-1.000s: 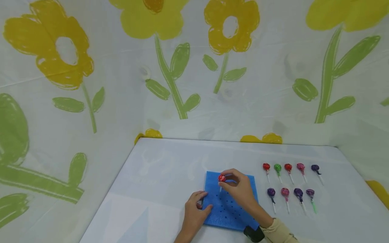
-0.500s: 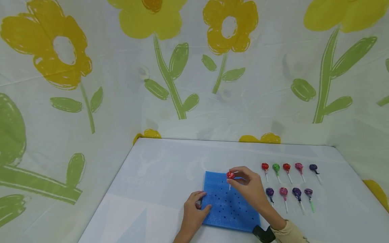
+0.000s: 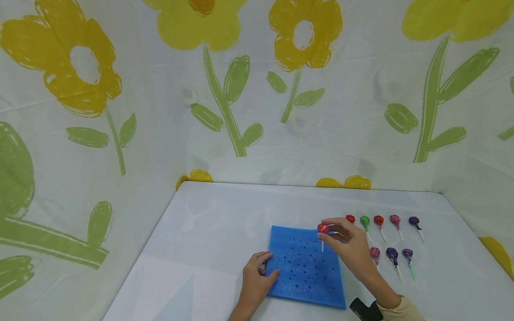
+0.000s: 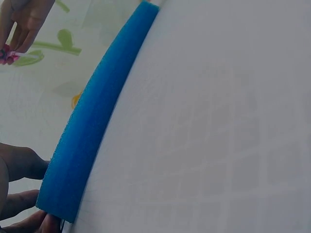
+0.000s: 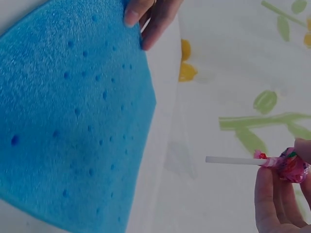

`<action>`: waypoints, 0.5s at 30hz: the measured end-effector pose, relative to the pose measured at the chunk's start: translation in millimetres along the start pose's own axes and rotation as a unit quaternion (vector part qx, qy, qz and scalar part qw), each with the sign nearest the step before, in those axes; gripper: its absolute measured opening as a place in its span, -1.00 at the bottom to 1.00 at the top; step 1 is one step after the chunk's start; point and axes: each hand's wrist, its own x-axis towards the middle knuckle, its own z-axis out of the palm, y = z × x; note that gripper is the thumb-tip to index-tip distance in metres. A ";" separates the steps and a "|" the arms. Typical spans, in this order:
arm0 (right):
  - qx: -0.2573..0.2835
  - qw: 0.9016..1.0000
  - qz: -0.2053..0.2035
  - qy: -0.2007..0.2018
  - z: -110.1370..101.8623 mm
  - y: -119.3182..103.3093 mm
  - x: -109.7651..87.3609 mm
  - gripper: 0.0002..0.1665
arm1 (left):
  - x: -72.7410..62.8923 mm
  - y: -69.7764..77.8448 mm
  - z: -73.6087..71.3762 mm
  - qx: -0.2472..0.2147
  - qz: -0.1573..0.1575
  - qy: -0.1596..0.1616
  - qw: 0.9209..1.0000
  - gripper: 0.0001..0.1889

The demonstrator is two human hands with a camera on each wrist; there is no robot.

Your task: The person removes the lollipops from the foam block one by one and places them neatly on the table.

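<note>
My right hand (image 3: 351, 243) pinches a red-wrapped lollipop (image 3: 323, 228) by its candy head, above the far right part of a blue foam board (image 3: 297, 290) dotted with small holes. The lollipop's white stick (image 5: 233, 160) is bare, pointing down in the head view. At the board's left edge, my left hand (image 3: 257, 276) grips it, thumb over the top face. In the left wrist view the fingers (image 4: 22, 204) curl around the end of the board, some partly hidden by it.
Wrapped lollipops lie in two rows at the right of the white table (image 3: 209, 223), among them a green one (image 3: 364, 220), a pink one (image 3: 395, 219) and a dark purple one (image 3: 392, 255). My right forearm covers part of them. A flower-printed cloth (image 3: 341, 133) hangs behind.
My right hand has moved to the right over the board, carrying the red lollipop, and now overlaps the nearest lollipops in the head view. The left hand stays at the board's edge.
</note>
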 end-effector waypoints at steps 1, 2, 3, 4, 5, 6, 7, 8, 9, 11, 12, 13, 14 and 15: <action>0.002 1.000 0.003 0.003 -2.6 -1.1 -0.2 -0.68 | 0.1 0.1 0.0 0.001 0.000 -0.001 1.000 -0.55; 0.001 1.000 0.006 0.007 -5.2 -2.0 -0.4 -0.68 | 0.1 0.1 0.0 0.000 0.000 -0.001 1.000 -0.55; -0.003 1.000 0.011 0.009 -7.9 -2.4 -0.7 -0.68 | 0.2 0.2 0.0 0.001 0.000 -0.001 1.000 -0.56; -0.010 1.000 0.015 0.012 -10.6 -2.6 -1.0 -0.68 | 0.3 0.2 0.1 0.002 0.000 -0.001 1.000 -0.56; -0.015 1.000 0.020 0.014 -13.4 -2.5 -1.2 -0.67 | 0.3 0.1 0.2 0.002 0.000 -0.001 1.000 -0.56; -0.022 0.999 0.025 0.016 -16.1 -2.3 -1.5 -0.67 | 0.4 0.1 0.3 0.002 0.000 0.000 1.000 -0.56; -0.029 0.999 0.027 0.017 -18.7 -2.0 -1.6 -0.67 | 0.4 0.0 0.5 0.003 0.000 0.000 1.000 -0.56; -0.034 0.999 0.029 0.019 -21.3 -1.9 -1.9 -0.67 | 0.4 -0.2 0.7 0.003 0.000 0.001 1.000 -0.56; -0.041 0.998 0.032 0.022 -23.8 -1.9 -2.2 -0.67 | 0.3 -0.4 1.0 0.003 0.000 0.002 1.000 -0.56; -0.042 0.998 0.032 0.028 -28.8 -2.1 -2.9 -0.66 | 0.1 -0.7 1.5 0.003 -0.002 0.004 1.000 -0.56; -0.043 0.998 0.032 0.031 -31.1 -2.4 -3.3 -0.66 | 0.1 -0.8 1.6 0.004 -0.002 0.005 1.000 -0.56; -0.044 0.998 0.033 0.033 -33.5 -2.2 -3.8 -0.65 | 0.0 -0.8 1.7 0.003 -0.002 0.004 1.000 -0.56; -0.044 0.998 0.034 0.037 -35.9 -1.6 -4.3 -0.65 | 0.0 -0.8 1.8 0.003 -0.002 0.004 1.000 -0.55; -0.050 0.997 0.035 0.041 -38.2 -0.7 -4.7 -0.64 | 0.1 -0.8 1.8 0.003 -0.003 0.004 1.000 -0.55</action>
